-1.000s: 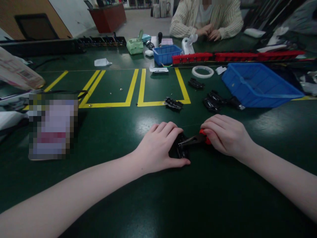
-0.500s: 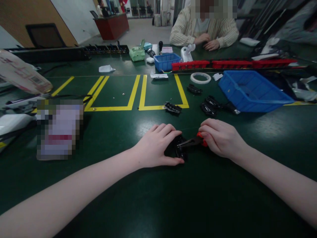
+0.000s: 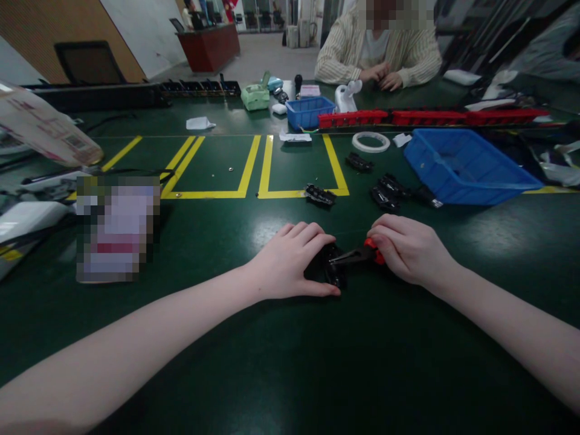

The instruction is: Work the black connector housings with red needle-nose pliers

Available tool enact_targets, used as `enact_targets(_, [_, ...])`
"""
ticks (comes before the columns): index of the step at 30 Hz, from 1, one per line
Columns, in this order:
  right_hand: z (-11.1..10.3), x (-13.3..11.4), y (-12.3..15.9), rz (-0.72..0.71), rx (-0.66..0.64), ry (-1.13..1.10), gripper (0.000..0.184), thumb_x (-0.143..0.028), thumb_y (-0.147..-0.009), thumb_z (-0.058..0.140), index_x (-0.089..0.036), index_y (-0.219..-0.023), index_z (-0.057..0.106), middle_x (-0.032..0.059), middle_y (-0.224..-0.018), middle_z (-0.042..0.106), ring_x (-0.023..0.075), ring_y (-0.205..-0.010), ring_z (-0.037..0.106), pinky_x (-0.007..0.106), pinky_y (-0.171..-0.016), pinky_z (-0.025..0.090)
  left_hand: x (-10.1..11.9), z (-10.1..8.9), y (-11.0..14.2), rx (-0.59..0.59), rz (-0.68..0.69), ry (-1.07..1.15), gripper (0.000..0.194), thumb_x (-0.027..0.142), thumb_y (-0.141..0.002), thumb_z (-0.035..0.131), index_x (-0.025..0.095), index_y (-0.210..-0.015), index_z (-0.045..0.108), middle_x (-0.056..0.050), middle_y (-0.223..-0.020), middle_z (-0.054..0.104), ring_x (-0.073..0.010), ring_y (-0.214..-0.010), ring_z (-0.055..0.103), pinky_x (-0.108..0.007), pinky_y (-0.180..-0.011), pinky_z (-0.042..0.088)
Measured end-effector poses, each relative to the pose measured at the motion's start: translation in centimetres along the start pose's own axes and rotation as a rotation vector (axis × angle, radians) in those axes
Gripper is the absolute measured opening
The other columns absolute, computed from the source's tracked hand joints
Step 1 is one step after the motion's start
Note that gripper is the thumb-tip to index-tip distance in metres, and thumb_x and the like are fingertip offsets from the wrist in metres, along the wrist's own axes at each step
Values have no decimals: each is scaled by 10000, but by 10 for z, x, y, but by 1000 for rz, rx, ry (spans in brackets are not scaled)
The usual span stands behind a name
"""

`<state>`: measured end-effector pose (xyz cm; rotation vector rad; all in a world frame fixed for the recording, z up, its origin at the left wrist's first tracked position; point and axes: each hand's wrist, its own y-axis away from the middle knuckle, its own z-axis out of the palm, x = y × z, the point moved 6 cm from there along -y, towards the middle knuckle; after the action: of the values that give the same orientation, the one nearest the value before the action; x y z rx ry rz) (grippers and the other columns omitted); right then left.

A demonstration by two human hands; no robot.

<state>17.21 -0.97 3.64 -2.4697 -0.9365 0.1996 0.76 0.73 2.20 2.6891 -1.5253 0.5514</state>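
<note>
My left hand (image 3: 296, 263) grips a small black plastic part (image 3: 334, 269) against the green table, fingers at its far end and thumb at its near end. In my right hand (image 3: 410, 251) are pliers (image 3: 357, 257) with red handles, the fingers wrapped round the grips. The dark, narrow jaws point left and meet the black part; what exactly they pinch is too small to make out. Just beyond my hands lie more black parts, one (image 3: 319, 195) by the yellow tape, another (image 3: 359, 162) farther back, and a cluster (image 3: 387, 190) ahead of my right hand.
A blue bin (image 3: 471, 169) stands at the right, with a roll of white tape (image 3: 370, 142) beside it. Farther back are a smaller blue bin (image 3: 309, 113) and a long red strip (image 3: 428, 118). A blurred-out flat object (image 3: 122, 229) lies left. A person (image 3: 378, 54) sits opposite.
The whole view has shifted slightly, so things appear a little to the right. Both hands keep their grips, and the pliers' jaws stay at the black part.
</note>
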Motion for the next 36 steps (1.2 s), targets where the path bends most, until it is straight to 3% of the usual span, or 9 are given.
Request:
enact_targets(26, [3, 5, 2, 6, -49, 4, 250, -231, -933, 405, -218, -748, 574, 74, -757, 625, 191, -640, 573, 346, -533, 465, 0, 0, -1, -21, -3, -7, 732, 656, -778, 616, 137, -1274, 475, -107, -1215, 558, -279, -1080, 514, -369, -891, 403])
enact_targets(36, [0, 7, 3, -35, -23, 13, 223, -187, -931, 407, -178, -770, 562, 70, -739, 618, 160, -611, 567, 306, -520, 456, -1, 0, 0, -15, 8, 9, 726, 646, -785, 618, 136, -1282, 476, -108, -1219, 553, -270, -1076, 510, -365, -888, 404])
